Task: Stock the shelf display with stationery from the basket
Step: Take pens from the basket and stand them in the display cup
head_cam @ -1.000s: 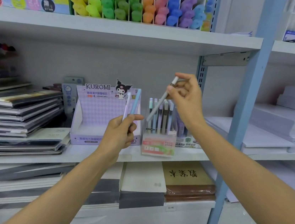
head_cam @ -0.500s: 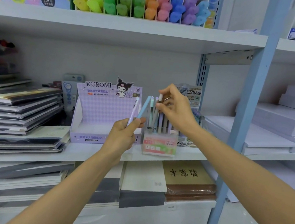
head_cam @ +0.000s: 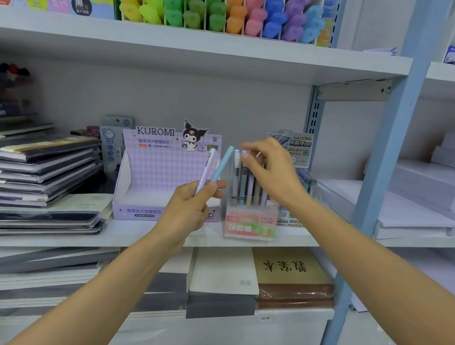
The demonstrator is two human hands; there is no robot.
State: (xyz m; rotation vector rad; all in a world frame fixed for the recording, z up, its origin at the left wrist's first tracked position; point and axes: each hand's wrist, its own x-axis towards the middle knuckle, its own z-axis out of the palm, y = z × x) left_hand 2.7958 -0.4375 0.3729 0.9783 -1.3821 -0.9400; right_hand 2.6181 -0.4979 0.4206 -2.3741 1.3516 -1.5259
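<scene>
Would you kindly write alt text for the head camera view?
A right hand lowers a pen into a clear holder on a shelf, while the left hand holds two more pens beside it.

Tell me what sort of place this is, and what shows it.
Most likely a stationery shop aisle. White metal shelving holds a divided rack of coloured highlighters, a purple KUROMI cardboard display box and stacked dark-covered notebooks, with bulk white paper reams alongside.

Two pens in the left hand (head_cam: 187, 210), centre frame: one lilac pen (head_cam: 206, 169), one blue pen (head_cam: 222, 163). One clear pen box (head_cam: 250, 221) beside them, one purple Kuromi display box (head_cam: 159, 181) left of that. Two hands up, the right hand (head_cam: 270, 172) over the box.
</scene>
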